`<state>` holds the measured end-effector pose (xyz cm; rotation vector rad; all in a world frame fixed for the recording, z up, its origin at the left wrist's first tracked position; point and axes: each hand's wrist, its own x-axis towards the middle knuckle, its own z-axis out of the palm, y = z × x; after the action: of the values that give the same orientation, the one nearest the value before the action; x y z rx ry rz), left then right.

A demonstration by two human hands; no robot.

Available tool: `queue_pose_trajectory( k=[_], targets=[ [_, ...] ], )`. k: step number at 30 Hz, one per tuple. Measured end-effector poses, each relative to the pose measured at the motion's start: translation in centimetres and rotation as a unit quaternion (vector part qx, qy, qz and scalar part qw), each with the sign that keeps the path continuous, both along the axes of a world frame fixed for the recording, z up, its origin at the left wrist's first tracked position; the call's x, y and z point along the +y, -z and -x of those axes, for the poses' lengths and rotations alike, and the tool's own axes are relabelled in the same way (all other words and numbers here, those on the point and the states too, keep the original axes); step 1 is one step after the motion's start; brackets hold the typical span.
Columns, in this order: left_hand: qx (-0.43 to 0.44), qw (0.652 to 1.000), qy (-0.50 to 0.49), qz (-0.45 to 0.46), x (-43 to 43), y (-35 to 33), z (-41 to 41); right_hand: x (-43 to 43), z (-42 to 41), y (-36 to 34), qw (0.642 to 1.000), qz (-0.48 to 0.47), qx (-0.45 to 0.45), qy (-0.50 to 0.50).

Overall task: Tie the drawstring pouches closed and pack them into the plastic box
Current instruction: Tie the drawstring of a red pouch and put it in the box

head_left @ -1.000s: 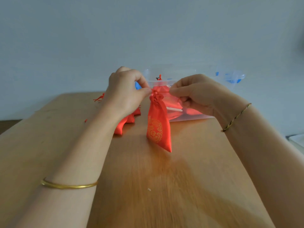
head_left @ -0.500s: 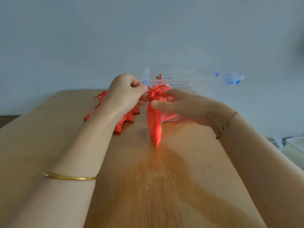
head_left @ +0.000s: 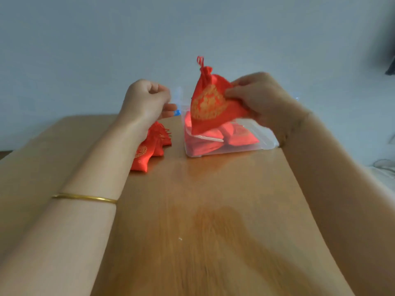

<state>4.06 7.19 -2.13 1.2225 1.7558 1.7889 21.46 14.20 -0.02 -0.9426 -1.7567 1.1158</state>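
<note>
Fingers (head_left: 234,91) of the right hand (head_left: 263,101) alone now pinch the tied pouch (head_left: 210,103) over the box (head_left: 265,144), the left hand (head_left: 147,99) having let go, loosely curled, so packing looks next.

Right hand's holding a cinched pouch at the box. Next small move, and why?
Probably lower the pouch into the plastic box and let go: its neck looks cinched, the right hand holds it right at the box, other pouches already lie inside, and the left hand holds nothing.
</note>
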Motion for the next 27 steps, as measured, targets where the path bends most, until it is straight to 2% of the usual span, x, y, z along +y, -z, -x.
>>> queue_pose_trajectory(
  k=[2,3,5,6,8,10,12,14,18,21,24,27],
  targets=[
    [0.029,0.998,-0.034,0.040,0.9,1.0,1.0,2.1,0.4,-1.9,0.998,0.041,0.010,0.036],
    [0.071,0.993,-0.062,0.070,1.2,1.8,1.5,3.3,0.7,-2.8,0.996,0.066,0.022,0.050],
    [0.209,0.958,-0.132,0.142,2.0,3.4,2.8,5.5,1.2,-4.0,0.990,0.115,0.037,0.078],
    [0.263,0.934,-0.163,0.181,2.3,4.2,3.4,6.4,1.2,-4.4,0.991,0.107,0.016,0.081],
    [0.315,0.883,-0.207,0.281,2.6,5.7,4.9,7.6,1.2,-4.5,0.991,0.050,-0.085,0.085],
    [0.320,0.844,-0.228,0.365,2.6,7.0,6.2,8.0,1.2,-3.7,0.970,-0.037,-0.195,0.139],
    [0.325,0.827,-0.234,0.396,2.7,8.2,7.3,8.2,1.4,-2.9,0.942,-0.130,-0.255,0.174],
    [0.336,0.819,-0.239,0.400,2.9,9.1,7.8,7.7,1.6,-2.5,0.939,-0.155,-0.256,0.172],
    [0.357,0.829,-0.247,0.352,2.7,8.9,7.6,4.3,1.3,-2.1,0.967,-0.129,-0.181,0.128],
    [0.354,0.846,-0.287,0.278,2.0,7.8,7.0,0.8,0.8,-1.0,0.986,-0.081,-0.142,0.023],
    [0.289,0.906,-0.253,0.176,1.2,5.9,5.7,-1.5,1.1,1.1,0.984,-0.010,-0.160,-0.080],
    [0.125,0.970,-0.146,0.149,0.0,4.3,4.2,-2.1,2.1,3.7,0.974,0.045,-0.178,-0.130]
  ],
)
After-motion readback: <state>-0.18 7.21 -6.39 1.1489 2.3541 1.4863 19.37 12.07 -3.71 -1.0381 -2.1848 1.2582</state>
